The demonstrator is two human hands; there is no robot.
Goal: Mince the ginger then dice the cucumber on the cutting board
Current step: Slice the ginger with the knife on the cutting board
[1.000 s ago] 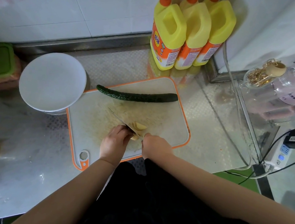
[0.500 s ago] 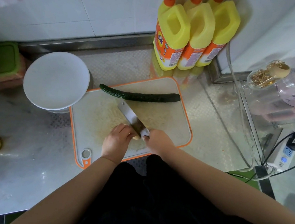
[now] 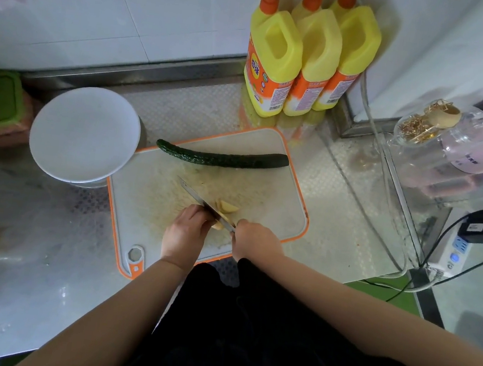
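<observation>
1. The white plastic cutting board with an orange rim (image 3: 279,187) lies on the grey countertop (image 3: 23,293); every place below is given from this board.
2. The pale yellow ginger pieces (image 3: 226,208) sit on the board's near half, touching the blade.
3. The steel-bladed knife (image 3: 201,200) stands edge-down on the ginger, its tip pointing to the board's far left.
4. The right hand (image 3: 253,239), at the board's near edge, has its fingers curled round the knife's handle.
5. The left hand (image 3: 187,234), just left of the blade, pins a ginger piece with bent fingertips.
6. The long dark green cucumber (image 3: 222,157) lies whole across the board's far edge.
7. A round white plate (image 3: 85,133) sits at the board's far left corner, overlapping it.
8. Three yellow detergent bottles with orange pumps (image 3: 307,60) stand beyond the board's far right corner.
</observation>
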